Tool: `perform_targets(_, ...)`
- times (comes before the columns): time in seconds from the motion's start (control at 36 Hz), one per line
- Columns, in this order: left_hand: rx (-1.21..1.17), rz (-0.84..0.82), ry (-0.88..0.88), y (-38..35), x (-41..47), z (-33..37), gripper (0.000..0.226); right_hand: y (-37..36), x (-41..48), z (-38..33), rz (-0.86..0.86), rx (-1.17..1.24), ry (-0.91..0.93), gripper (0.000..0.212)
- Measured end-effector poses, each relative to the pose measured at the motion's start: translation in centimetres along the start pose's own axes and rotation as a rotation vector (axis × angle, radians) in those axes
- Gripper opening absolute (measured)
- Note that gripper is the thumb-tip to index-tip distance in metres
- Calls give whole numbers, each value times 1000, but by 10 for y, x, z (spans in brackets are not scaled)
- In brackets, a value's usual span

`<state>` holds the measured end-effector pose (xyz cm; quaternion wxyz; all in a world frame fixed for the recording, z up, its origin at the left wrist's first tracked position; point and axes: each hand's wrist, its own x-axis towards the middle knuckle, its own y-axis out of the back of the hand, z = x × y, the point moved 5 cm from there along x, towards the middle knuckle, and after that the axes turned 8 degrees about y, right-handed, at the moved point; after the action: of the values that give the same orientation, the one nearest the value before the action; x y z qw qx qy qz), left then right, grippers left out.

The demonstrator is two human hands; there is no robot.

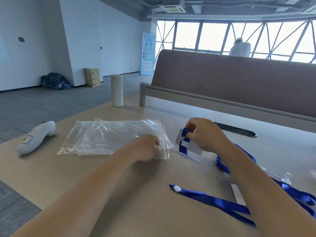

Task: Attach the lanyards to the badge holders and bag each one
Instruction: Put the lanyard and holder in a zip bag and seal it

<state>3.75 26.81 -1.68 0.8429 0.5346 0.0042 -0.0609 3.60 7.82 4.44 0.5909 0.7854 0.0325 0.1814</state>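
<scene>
My right hand (206,134) grips a clear badge holder (193,147) with a blue lanyard (183,141) wound around it, held just above the table to the right of the bags. My left hand (147,147) rests on the near right corner of a stack of clear zip bags (111,135) with red seal lines, fingers pinching the top bag's edge. More blue lanyards (213,200) lie loose at the right, partly under my right forearm, beside another badge holder (238,194) and a clear clip (287,177).
A white handheld controller (36,136) lies at the table's left edge. A tall white bottle (116,90) stands at the far edge. A black oval cable slot (236,130) is set in the table behind my right hand. A brown bench back (239,79) rises beyond, with a person past it.
</scene>
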Motion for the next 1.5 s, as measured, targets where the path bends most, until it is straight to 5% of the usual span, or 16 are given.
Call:
perform_targets(0.14, 6, 98, -29, 6, -5, 11, 36, 3, -2, 5, 2, -9, 11, 14)
perform_targets(0.39, 195, 120, 33, -15, 1, 24, 80, 3, -4, 5, -9, 2, 23, 16)
perform_targets(0.58, 145, 41, 57, -13, 1, 33, 20, 5, -5, 10, -7, 12, 13, 20)
perform_targets(0.69, 189, 10, 43, -7, 0, 39, 6, 8, -4, 12, 9, 26, 15, 20)
perform_targets(0.86, 54, 58, 74, -10, 17, 38, 45, 9, -3, 13, 5, 16, 17, 22)
perform_targets(1.28, 2, 46, 55, -5, 19, 43, 12, 11, -5, 9, -3, 17, 18, 25)
perform_targets(1.5, -141, 135, -19, 24, 20, 63, 19, 39, -9, 11, 65, 34, 8, 23)
